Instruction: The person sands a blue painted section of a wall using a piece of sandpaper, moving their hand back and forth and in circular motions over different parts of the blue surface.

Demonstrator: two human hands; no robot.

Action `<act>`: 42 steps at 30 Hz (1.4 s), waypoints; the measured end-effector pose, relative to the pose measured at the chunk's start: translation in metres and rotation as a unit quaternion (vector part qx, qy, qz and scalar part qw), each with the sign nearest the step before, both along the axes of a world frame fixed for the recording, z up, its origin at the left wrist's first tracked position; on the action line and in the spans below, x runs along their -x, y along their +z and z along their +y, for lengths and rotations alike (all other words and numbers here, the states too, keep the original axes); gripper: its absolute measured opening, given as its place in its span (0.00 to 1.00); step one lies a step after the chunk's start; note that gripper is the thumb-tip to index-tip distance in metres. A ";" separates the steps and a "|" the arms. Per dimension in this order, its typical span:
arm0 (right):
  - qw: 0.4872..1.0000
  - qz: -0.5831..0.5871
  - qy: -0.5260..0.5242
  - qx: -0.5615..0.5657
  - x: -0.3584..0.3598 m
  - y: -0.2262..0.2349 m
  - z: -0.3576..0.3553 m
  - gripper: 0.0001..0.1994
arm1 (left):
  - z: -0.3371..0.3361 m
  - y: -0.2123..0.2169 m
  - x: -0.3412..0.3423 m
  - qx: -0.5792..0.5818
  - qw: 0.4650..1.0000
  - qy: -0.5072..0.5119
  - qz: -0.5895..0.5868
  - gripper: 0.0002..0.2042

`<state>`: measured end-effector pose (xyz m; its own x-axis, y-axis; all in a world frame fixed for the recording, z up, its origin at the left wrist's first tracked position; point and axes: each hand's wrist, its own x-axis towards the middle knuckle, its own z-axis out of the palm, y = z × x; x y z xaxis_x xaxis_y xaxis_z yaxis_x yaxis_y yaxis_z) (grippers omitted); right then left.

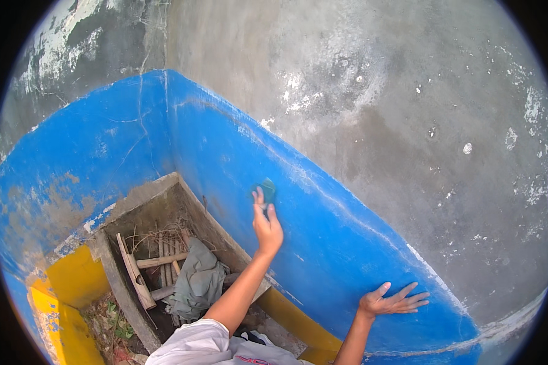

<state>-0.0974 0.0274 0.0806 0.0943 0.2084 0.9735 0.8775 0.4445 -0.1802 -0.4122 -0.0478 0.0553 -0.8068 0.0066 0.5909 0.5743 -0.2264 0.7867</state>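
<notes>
Far left, a yellow-painted ledge borders a grey concrete trough set in the corner; inside it lie weathered wooden slats, dry twigs and a crumpled grey-green cloth (none of it touched by either hand). Above and behind runs the blue wall, paint scuffed and scratched, with bare grey concrete above its upper edge. Left hand is raised against the blue wall, fingers closed around a small teal sponge and pressing it flat to the paint, just above the trough's right rim. Judgement on the sponge: light, soft, compressible; it likely yields under pressure and may turn slick if wet, so a hold across its back with fingertips over the edges, as now, looks sound; a pinch by one corner would probably let it fold or slip. Whether it is wet cannot be told. Further right and lower, right hand lies flat on the same wall, fingers spread wide and holding nothing, apparently bracing the body. The two hands are well apart. A white garment shows at the lower edge.
</notes>
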 end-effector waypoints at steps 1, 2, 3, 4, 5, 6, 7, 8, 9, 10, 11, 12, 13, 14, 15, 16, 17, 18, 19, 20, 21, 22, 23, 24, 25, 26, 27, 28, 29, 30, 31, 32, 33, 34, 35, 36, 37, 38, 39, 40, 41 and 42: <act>1.000 -0.011 0.004 -0.011 0.000 -0.001 -0.001 0.33 | -0.005 -0.012 0.015 0.014 0.994 0.088 -0.066 0.17; 1.000 -0.021 0.008 -0.012 -0.001 -0.002 -0.001 0.33 | -0.011 0.001 0.041 -0.019 0.992 0.088 -0.093 0.15; 1.000 -0.024 0.000 -0.017 0.002 -0.003 -0.002 0.33 | -0.014 0.026 0.067 -0.054 0.988 0.088 -0.114 0.14; 0.999 -0.023 -0.013 -0.023 0.004 -0.004 0.000 0.33 | -0.013 0.049 0.070 -0.056 0.988 0.088 -0.117 0.14; 0.999 -0.021 -0.011 -0.024 0.003 -0.005 0.003 0.33 | -0.011 0.077 0.068 -0.058 0.993 0.076 -0.063 0.13; 0.999 -0.021 -0.018 -0.024 0.000 -0.004 0.003 0.33 | -0.007 0.096 0.065 -0.059 0.996 0.063 -0.007 0.13; 0.999 -0.023 -0.026 -0.023 -0.002 -0.005 0.002 0.33 | 0.002 0.096 0.053 -0.060 0.996 0.063 -0.003 0.13; 0.999 -0.022 -0.026 -0.024 -0.003 -0.006 0.003 0.33 | 0.010 0.085 0.029 -0.070 0.996 0.042 0.035 0.12; 0.999 -0.029 -0.032 -0.025 -0.003 -0.006 0.003 0.33 | 0.011 0.071 0.010 -0.082 0.994 0.023 0.072 0.11; 0.998 -0.036 -0.035 -0.026 -0.004 -0.006 0.003 0.33 | 0.008 0.046 0.003 -0.085 0.993 0.027 0.071 0.11; 0.998 -0.040 -0.033 -0.023 -0.004 -0.005 0.002 0.33 | 0.006 0.015 0.007 -0.063 0.996 0.053 0.036 0.11; 0.998 -0.035 -0.033 -0.028 -0.002 -0.004 0.002 0.33 | 0.004 -0.001 0.018 -0.042 0.996 0.075 0.004 0.10; 0.998 -0.038 -0.032 -0.028 -0.002 -0.005 0.002 0.33 | -0.002 0.001 0.041 -0.043 0.996 0.075 0.004 0.10; 0.998 -0.044 -0.028 -0.027 -0.002 -0.005 0.001 0.33 | -0.010 0.012 0.075 -0.068 0.993 0.064 -0.077 0.09; 0.998 -0.047 -0.025 -0.024 -0.001 -0.005 0.000 0.33 | -0.013 0.027 0.091 -0.078 0.988 0.061 -0.119 0.08; 0.999 -0.044 -0.023 -0.021 0.001 -0.005 -0.002 0.33 | -0.014 0.042 0.106 -0.089 0.981 0.055 -0.161 0.08; 0.999 -0.040 -0.028 -0.020 0.001 -0.004 -0.001 0.33 | -0.011 0.073 0.100 -0.100 0.987 0.023 -0.124 0.06; 0.999 -0.040 -0.030 -0.019 0.001 -0.004 0.000 0.33 | -0.009 0.090 0.084 -0.101 0.992 0.007 -0.070 0.05; 0.998 -0.044 -0.032 -0.024 -0.001 -0.004 0.002 0.33 | -0.009 0.108 0.069 -0.103 0.995 -0.008 -0.015 0.04; 0.998 -0.052 -0.036 -0.030 -0.004 -0.005 0.003 0.34 | -0.005 0.101 0.041 -0.093 0.994 -0.011 0.049 0.04; 0.997 -0.057 -0.033 -0.030 -0.004 -0.005 0.003 0.34 | -0.003 0.079 0.020 -0.105 0.992 -0.049 0.050 0.07; 0.997 -0.055 -0.034 -0.030 -0.003 -0.005 0.002 0.34 | -0.001 0.043 0.010 -0.104 0.993 -0.055 0.023 0.06; 0.998 -0.052 -0.035 -0.030 -0.001 -0.006 0.002 0.34 | 0.004 0.016 0.011 -0.088 0.994 0.058 -0.005 0.07; 0.998 -0.050 -0.032 -0.035 0.002 -0.005 0.003 0.34 | 0.007 -0.005 0.032 -0.074 0.990 0.096 -0.070 0.08; 0.997 -0.054 -0.035 -0.039 0.001 -0.004 0.004 0.34 | 0.003 -0.018 0.056 -0.072 0.984 0.122 -0.110 0.09; 0.997 -0.059 -0.034 -0.042 0.001 -0.005 0.003 0.34 | -0.005 -0.031 0.080 -0.072 0.975 0.149 -0.150 0.09; 0.997 -0.060 -0.030 -0.045 0.001 -0.004 0.005 0.34 | -0.005 -0.009 0.108 -0.093 0.974 0.143 -0.152 0.09; 0.997 -0.059 -0.035 -0.044 0.001 -0.005 0.005 0.35 | -0.010 0.014 0.136 -0.115 0.972 0.140 -0.152 0.09; 0.996 -0.063 -0.051 -0.042 -0.003 -0.006 0.005 0.35 | -0.013 0.042 0.139 -0.133 0.974 0.105 -0.150 0.09; 0.996 -0.062 -0.052 -0.041 -0.004 -0.006 0.005 0.35 | -0.016 0.065 0.123 -0.132 0.974 0.104 -0.149 0.09; 0.994 -0.070 -0.076 -0.045 -0.005 -0.005 0.005 0.35 | -0.014 0.089 0.101 -0.117 0.987 0.070 -0.084 0.08; 0.991 -0.078 -0.098 -0.049 -0.004 -0.006 0.003 0.35 | -0.014 0.097 0.086 -0.101 0.994 0.038 -0.018 0.07; 0.991 -0.081 -0.098 -0.049 -0.004 -0.007 0.003 0.35 | -0.014 0.082 0.073 -0.100 0.994 0.039 -0.021 0.07; 0.991 -0.083 -0.096 -0.051 -0.005 -0.007 0.005 0.35 | -0.013 0.057 0.055 -0.106 0.994 0.013 -0.030 0.07; 0.990 -0.084 -0.095 -0.054 -0.006 -0.006 0.006 0.35 | -0.008 0.035 0.045 -0.114 0.993 -0.014 -0.038 0.07; 0.991 -0.081 -0.094 -0.055 -0.003 -0.005 0.005 0.35 | -0.005 -0.001 0.065 -0.111 0.985 0.008 -0.129 0.07; 0.992 -0.077 -0.077 -0.062 0.001 -0.003 0.005 0.35 | -0.013 -0.035 0.091 -0.108 0.969 0.033 -0.219 0.07; 0.993 -0.082 -0.061 -0.065 0.001 -0.003 0.003 0.35 | -0.026 -0.038 0.119 -0.088 0.963 0.048 -0.252 0.08; 0.993 -0.085 -0.057 -0.060 -0.001 -0.004 0.001 0.35 | -0.034 -0.026 0.152 -0.068 0.955 0.065 -0.282 0.08; 0.993 -0.080 -0.060 -0.060 0.000 -0.004 0.002 0.35 | -0.035 0.003 0.173 -0.078 0.965 0.075 -0.237 0.08; 0.993 -0.076 -0.064 -0.057 0.000 -0.005 0.001 0.35 | -0.040 0.036 0.188 -0.085 0.974 0.083 -0.192 0.08; 0.994 -0.075 -0.062 -0.053 -0.001 -0.007 0.003 0.35 | -0.039 0.064 0.197 -0.106 0.984 0.079 -0.122 0.08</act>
